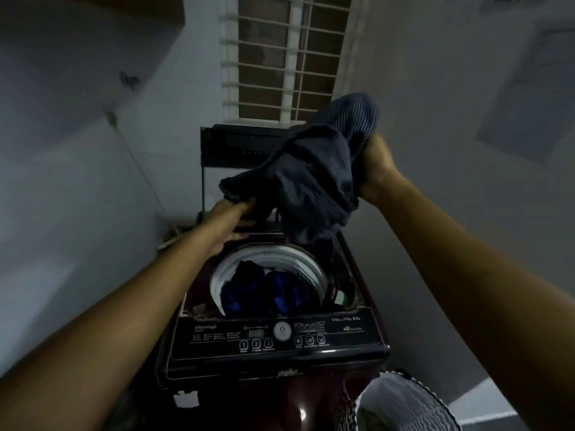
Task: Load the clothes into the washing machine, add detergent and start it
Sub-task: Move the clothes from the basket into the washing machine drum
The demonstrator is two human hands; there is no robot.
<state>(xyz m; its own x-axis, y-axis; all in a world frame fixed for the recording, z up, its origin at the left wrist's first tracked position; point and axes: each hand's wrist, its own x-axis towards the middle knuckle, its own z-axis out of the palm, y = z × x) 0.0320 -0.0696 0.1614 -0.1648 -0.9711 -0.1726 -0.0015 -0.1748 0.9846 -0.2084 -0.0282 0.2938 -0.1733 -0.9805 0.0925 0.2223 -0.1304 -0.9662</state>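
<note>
1. Container. I see the washing machine (273, 365) at centre, a top-loading unit with its lid (236, 147) raised upright at the back. The drum (217, 275) is open, with a pale ring at its mouth. Blue clothes (267, 293) lie bunched inside it and fill the lower part of the opening.

2. Markings. The control panel (217, 337) runs along the near edge of the machine. I read "WhiteMagic" at its left and "6.5" at its upper right. Three buttons are numbered 1, 2 and 3, and a round white button (282, 330) sits at mid-panel. The remaining small print is too blurred to read.

3. Task item. A dark ribbed garment (311, 175) is held in the air above the far rim of the drum, in front of the lid. Its long axis runs diagonally, low at the left and high at the right. A loose fold hangs from its middle towards the far right rim of the drum.

4. Hands. The left hand (231, 223) pinches the garment's lower left end. The right hand (378, 166) grips the upper right end, fingers curled into the cloth.

5. Surroundings. A barred window (280, 57) is behind the machine. A white basket (404, 402) stands at the near right.
</note>
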